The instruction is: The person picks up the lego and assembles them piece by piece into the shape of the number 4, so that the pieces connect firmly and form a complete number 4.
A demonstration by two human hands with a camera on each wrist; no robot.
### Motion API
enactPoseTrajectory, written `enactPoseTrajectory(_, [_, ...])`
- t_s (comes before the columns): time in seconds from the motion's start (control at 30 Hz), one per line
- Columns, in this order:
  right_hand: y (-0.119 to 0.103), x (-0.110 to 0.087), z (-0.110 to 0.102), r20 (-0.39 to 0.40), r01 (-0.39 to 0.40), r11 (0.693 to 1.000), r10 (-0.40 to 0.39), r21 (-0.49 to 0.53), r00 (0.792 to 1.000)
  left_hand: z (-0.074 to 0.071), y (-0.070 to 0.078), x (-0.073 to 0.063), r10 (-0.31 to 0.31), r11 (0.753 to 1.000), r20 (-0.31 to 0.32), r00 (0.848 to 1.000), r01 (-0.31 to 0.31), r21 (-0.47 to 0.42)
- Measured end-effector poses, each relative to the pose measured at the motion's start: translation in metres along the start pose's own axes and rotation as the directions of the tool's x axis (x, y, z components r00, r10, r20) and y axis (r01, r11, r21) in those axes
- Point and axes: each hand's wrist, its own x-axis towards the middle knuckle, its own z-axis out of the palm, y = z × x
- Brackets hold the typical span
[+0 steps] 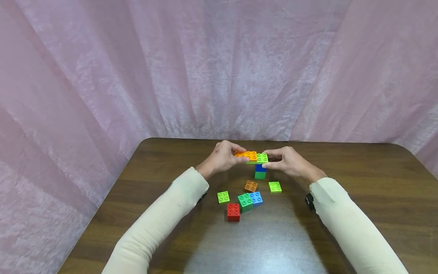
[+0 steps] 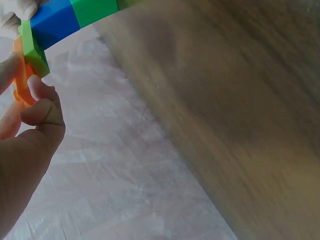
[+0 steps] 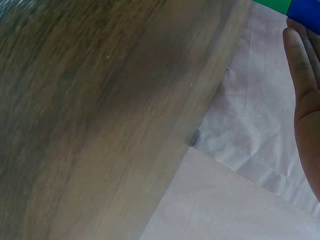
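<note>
In the head view a small tower has a green brick at the bottom and a blue brick above it. Across the blue brick lies a flat light green brick, which reaches out to the left. A flat orange brick sits on that left part and juts past it. My left hand pinches the orange brick between thumb and fingers. From the other side, my right hand grips the tower's top, thumb against the blue brick and fingers behind the light green one.
Nearer than the tower lie a brown brick, two light green flat bricks, one left and one right, a green brick, a light blue brick and a red brick. A pink curtain hangs behind the wooden table.
</note>
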Motion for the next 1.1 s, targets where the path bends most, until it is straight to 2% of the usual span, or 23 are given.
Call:
enactPoseTrajectory(0.33, [-0.003,0.002,0.001,0.009,0.009,1.0,-0.009,-0.013,1.0,-0.003,-0.002,-0.002,-0.011,1.0,-0.004,1.0,0.011,-0.01])
enactPoseTrajectory(0.6, [-0.003,0.003,0.002,0.007,0.01,1.0,-0.01,-0.024,1.0,-0.003,-0.008,-0.009,0.008,1.0,-0.01,1.0,-0.009,-0.022])
enactPoseTrajectory(0.93, [-0.003,0.0,0.0,0.01,-0.003,0.998,0.003,-0.06,1.0,-0.018,-0.025,-0.03,-0.001,1.0,0.026,1.0,0.001,0.006])
enactPoseTrajectory(1.1, [-0.002,-0.001,0.0,0.007,-0.002,0.998,0.002,-0.065,1.0,-0.016,-0.036,-0.047,0.025,1.0,0.098,0.995,-0.026,0.013])
